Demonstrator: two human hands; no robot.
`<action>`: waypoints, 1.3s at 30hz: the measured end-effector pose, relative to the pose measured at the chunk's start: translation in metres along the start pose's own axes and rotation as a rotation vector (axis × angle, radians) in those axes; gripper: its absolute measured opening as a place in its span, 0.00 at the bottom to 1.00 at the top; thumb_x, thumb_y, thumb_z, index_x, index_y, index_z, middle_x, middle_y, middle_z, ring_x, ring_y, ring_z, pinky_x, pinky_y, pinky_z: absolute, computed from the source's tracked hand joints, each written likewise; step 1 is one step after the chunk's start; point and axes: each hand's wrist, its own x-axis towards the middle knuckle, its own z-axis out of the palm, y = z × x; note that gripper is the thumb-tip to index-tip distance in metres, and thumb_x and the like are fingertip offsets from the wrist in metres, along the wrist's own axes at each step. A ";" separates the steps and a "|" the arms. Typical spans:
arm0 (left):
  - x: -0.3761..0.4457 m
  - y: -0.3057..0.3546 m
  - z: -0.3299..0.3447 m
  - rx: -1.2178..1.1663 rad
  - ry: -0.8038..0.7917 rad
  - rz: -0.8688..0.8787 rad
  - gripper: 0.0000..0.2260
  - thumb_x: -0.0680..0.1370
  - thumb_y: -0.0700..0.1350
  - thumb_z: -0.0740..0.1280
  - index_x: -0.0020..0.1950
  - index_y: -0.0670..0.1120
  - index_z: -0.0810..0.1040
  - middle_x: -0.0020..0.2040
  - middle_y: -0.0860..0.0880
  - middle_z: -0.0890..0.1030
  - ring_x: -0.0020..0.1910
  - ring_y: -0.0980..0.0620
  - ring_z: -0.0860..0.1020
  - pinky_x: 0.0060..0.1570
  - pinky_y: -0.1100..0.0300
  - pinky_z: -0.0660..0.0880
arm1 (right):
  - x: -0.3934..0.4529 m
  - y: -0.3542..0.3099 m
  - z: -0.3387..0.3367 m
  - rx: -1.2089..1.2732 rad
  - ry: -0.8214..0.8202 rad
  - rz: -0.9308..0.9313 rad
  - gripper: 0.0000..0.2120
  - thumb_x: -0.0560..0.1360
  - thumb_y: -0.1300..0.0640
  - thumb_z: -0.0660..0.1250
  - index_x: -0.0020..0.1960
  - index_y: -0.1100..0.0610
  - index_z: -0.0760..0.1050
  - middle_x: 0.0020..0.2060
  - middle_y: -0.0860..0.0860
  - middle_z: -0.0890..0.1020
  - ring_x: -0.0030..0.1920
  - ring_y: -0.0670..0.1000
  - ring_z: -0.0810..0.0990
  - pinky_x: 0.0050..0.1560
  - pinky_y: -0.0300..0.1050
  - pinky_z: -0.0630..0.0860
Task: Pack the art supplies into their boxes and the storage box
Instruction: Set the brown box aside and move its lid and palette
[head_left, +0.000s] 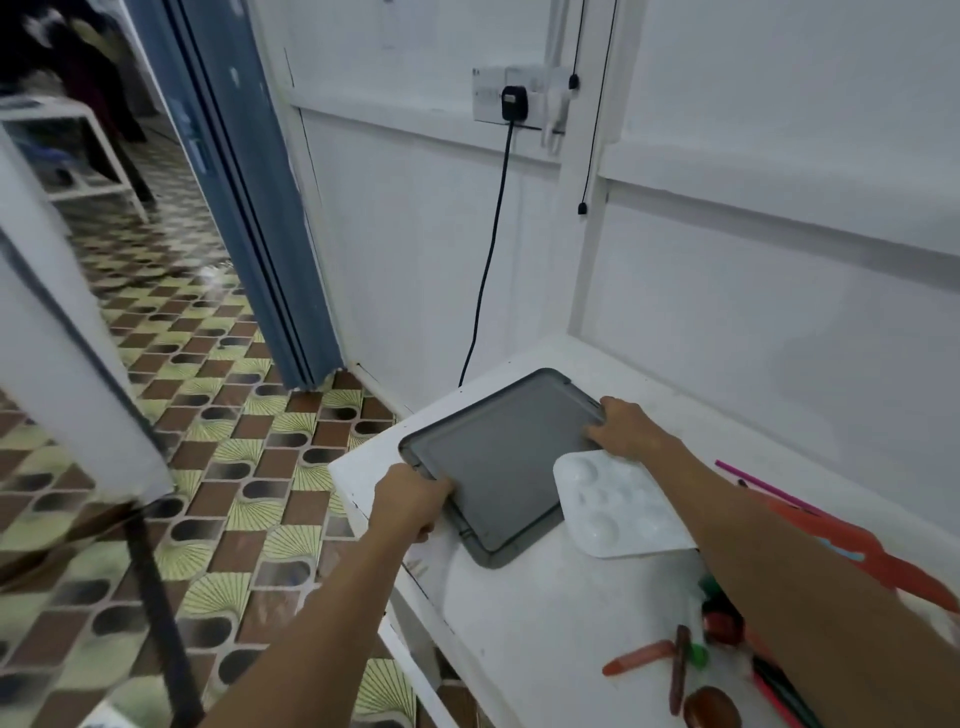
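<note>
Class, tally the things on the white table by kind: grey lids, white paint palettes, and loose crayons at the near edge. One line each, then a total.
Grey lid: 1
White paint palette: 1
Loose crayons in clear view: 2, an orange crayon and a dark red crayon
Total: 4
More items lie under the right forearm, too hidden to count.

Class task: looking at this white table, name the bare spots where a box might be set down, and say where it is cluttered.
Bare table lies in front of the grey lid and white palette, left of the crayons. A strip behind the lid along the wall is free. The right side is crowded: crayons, pencils, red scissors.
</note>
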 end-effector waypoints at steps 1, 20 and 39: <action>0.001 0.001 0.002 0.000 0.002 0.005 0.12 0.73 0.47 0.70 0.38 0.41 0.71 0.32 0.43 0.76 0.27 0.48 0.74 0.22 0.63 0.70 | 0.004 0.000 0.001 -0.008 0.007 -0.002 0.14 0.74 0.52 0.64 0.55 0.60 0.70 0.53 0.58 0.77 0.50 0.57 0.76 0.48 0.47 0.72; -0.112 0.142 0.003 -0.242 0.282 0.679 0.14 0.76 0.50 0.70 0.60 0.47 0.78 0.48 0.54 0.79 0.46 0.50 0.79 0.49 0.55 0.77 | -0.131 0.056 -0.142 0.638 0.607 -0.107 0.25 0.71 0.58 0.73 0.66 0.60 0.70 0.48 0.52 0.76 0.49 0.53 0.77 0.55 0.51 0.77; -0.478 0.127 0.278 -0.067 -0.723 1.046 0.23 0.74 0.48 0.71 0.67 0.50 0.71 0.46 0.47 0.79 0.41 0.53 0.78 0.45 0.54 0.77 | -0.676 0.341 -0.161 0.575 1.125 0.526 0.16 0.67 0.56 0.76 0.53 0.56 0.77 0.40 0.50 0.76 0.36 0.45 0.76 0.33 0.31 0.75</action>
